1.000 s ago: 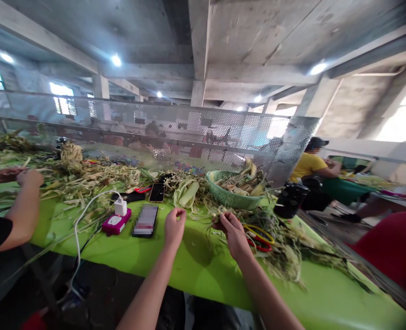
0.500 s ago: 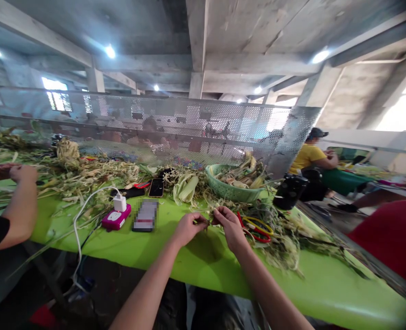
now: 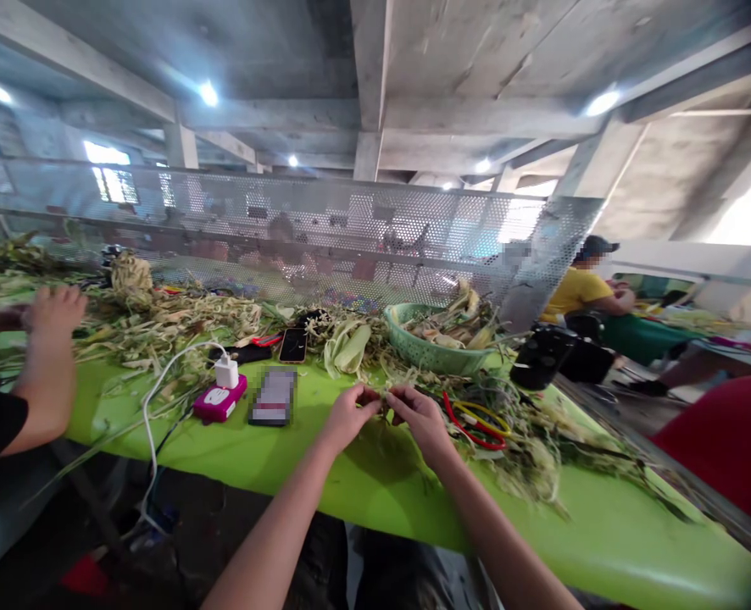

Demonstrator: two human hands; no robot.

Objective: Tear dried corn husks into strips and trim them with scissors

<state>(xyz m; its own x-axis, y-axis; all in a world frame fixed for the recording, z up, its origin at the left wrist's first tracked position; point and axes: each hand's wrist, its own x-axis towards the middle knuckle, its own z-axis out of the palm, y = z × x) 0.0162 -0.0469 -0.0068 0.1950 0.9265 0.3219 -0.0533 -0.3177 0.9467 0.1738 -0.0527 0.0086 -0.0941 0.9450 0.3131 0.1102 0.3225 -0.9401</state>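
Observation:
Above the lime-green table (image 3: 210, 462), my left hand (image 3: 352, 417) and my right hand (image 3: 419, 417) meet, fingertips pinched close together. Between them is a thin, pale-green strip of husk (image 3: 386, 408), mostly covered by the fingers. Both hands are closed on it. Just right of my right hand lies a tool with red and yellow handles (image 3: 485, 424), partly over shredded husk fibres (image 3: 534, 470). Beyond my hands, a bundle of pale corn husk (image 3: 352, 347) rests on the table near a green plastic basket (image 3: 423, 352) filled with husks.
To the left are a smartphone (image 3: 274, 398), a magenta power block (image 3: 221, 400) with a white charger and cable, and another phone (image 3: 294, 345). A co-worker's hand (image 3: 58, 309) is at far left over heaped husks (image 3: 191, 315). A perforated metal screen (image 3: 325, 229) stands behind.
My fingertips have drawn closer together around the husk strip. The co-worker's hand at left has lifted and spread its fingers. The view has shifted slightly.

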